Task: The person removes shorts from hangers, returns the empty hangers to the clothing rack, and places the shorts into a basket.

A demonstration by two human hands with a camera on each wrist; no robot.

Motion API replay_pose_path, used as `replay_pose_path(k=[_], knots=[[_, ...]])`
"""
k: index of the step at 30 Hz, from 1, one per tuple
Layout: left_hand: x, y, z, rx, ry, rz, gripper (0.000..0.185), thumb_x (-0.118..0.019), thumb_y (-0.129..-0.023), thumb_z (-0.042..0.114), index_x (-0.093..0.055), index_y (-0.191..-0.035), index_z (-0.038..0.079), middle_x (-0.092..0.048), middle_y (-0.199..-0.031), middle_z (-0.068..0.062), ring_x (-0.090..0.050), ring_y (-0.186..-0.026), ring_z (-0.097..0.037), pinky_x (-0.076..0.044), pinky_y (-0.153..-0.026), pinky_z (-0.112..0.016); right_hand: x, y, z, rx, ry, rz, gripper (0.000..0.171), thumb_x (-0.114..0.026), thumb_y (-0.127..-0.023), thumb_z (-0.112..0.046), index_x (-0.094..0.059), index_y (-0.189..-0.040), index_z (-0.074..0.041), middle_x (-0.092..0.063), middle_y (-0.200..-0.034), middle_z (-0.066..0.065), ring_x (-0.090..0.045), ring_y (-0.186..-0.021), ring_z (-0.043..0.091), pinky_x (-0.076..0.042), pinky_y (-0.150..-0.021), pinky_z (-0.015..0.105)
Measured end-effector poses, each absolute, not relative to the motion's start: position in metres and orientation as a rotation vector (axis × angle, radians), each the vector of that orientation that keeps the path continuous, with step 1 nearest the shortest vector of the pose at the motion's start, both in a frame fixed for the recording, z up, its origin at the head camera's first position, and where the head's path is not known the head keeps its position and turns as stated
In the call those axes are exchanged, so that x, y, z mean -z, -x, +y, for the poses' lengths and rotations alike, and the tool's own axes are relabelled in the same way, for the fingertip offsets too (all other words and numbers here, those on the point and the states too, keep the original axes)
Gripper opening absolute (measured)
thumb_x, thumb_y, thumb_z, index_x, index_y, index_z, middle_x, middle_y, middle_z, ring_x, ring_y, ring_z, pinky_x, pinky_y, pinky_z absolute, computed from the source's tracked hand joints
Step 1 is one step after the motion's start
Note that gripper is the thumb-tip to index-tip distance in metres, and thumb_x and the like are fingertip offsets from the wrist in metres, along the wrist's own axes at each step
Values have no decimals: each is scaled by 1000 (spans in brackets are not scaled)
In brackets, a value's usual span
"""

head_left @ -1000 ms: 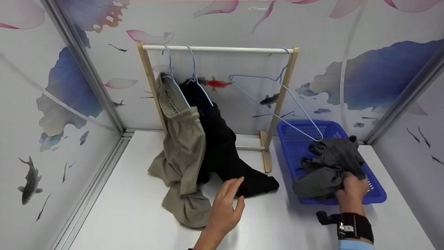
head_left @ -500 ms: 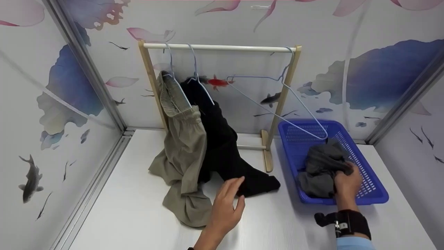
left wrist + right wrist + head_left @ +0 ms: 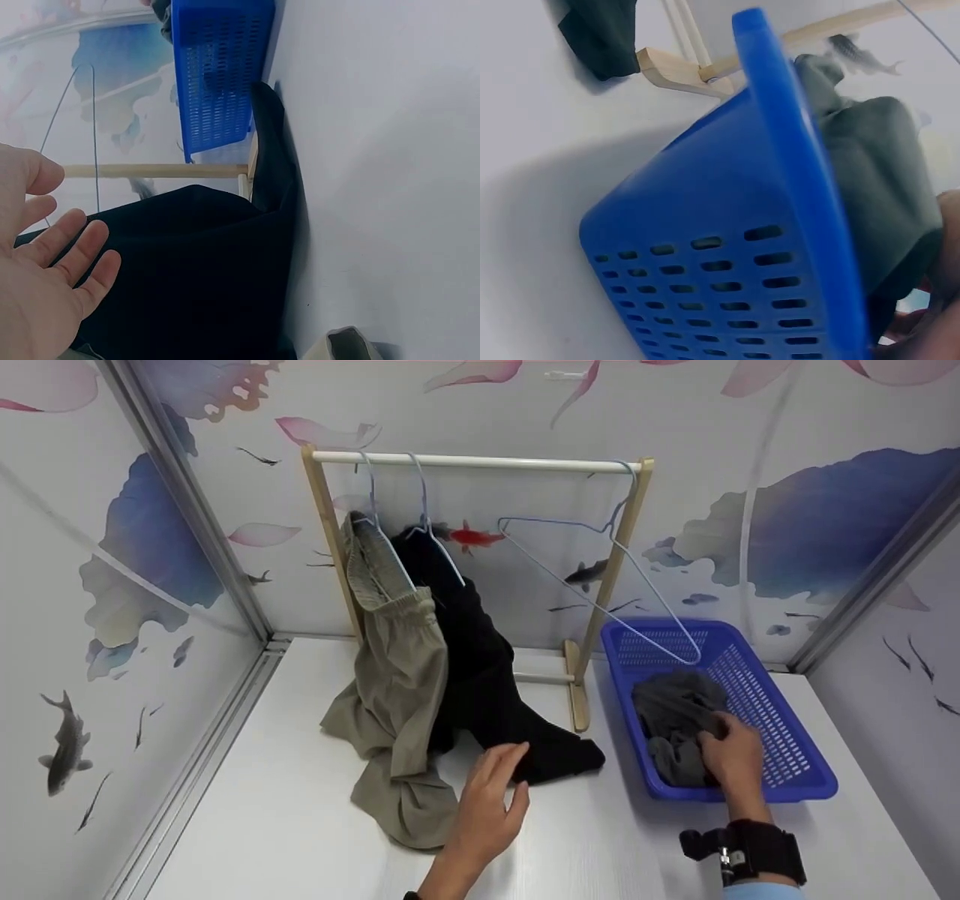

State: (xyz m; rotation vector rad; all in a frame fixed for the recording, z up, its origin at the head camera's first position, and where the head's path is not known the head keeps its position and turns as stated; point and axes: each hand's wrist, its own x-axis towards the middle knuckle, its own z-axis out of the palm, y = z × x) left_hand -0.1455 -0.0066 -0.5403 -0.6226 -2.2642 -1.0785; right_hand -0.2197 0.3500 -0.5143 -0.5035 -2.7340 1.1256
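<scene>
A crumpled dark grey garment (image 3: 679, 720) lies in the left part of the blue plastic basket (image 3: 784, 739). My right hand (image 3: 735, 754) pinches its near right side; in the right wrist view the hand (image 3: 941, 300) is partly cut off, beside the grey cloth (image 3: 877, 187). Its folds hide what kind of garment it is. My left hand (image 3: 487, 806) is held with relaxed fingers near black trousers (image 3: 480, 690), holding nothing. Those trousers hang from a light blue hanger (image 3: 442, 551). Khaki trousers (image 3: 397, 675) with an elastic waist hang left of them on another hanger (image 3: 390, 547).
A small clothes rack with a white rail (image 3: 480, 460) and wooden posts stands at the back. From its right end hangs a bare wire hanger (image 3: 577, 585), its lower corner over the basket. Patterned walls enclose the white table (image 3: 247, 780) on three sides.
My right hand has moved left with the grey garment, which now lies bunched at the basket's left side instead of spread toward the right. The bare hanger sways slightly. My left hand stays put.
</scene>
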Motion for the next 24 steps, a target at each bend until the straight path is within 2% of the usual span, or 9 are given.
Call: replay_pose_path(k=[3,8,14,20,24], knots=[[540,147,-8,1067,631,-2266,44,-71,-93,5,-63,-137,3,-62,-129,-6,-60,-120,-21,-53,-100,-40,509,213,344,-1059,441,-2727,47,-52,-99,-7,-49,-141,15,-43,-142,42,-38,-135,56,-30,-114,65],[539,149,-11,1040,636,-2243,42,-71,-95,7,-64,-135,2,-62,-129,-6,-60,-118,-21,-53,-97,-39,503,202,331,-984,315,-2650,36,-56,-97,-3,-61,-127,16,-52,-135,39,-43,-132,54,-32,-113,63],[538,150,-18,1015,649,-2252,39,-69,-98,9,-64,-135,0,-61,-130,-8,-59,-117,-23,-53,-98,-40,502,193,319,-967,181,-2639,30,-58,-98,-2,-64,-121,16,-48,-140,39,-43,-132,56,-34,-111,67],[536,152,-25,1007,642,-2245,39,-69,-98,9,-63,-136,1,-61,-130,-8,-60,-117,-23,-53,-97,-40,501,188,305,-987,53,-2638,26,-60,-99,-3,-67,-118,13,-51,-139,36,-53,-124,54,-42,-104,66],[535,155,-28,998,641,-2215,40,-71,-96,7,-64,-134,0,-62,-129,-8,-61,-114,-23,-54,-96,-41,497,187,292,-984,-66,-2619,22,-63,-97,-1,-70,-115,11,-57,-135,34,-61,-114,49,-49,-94,61]])
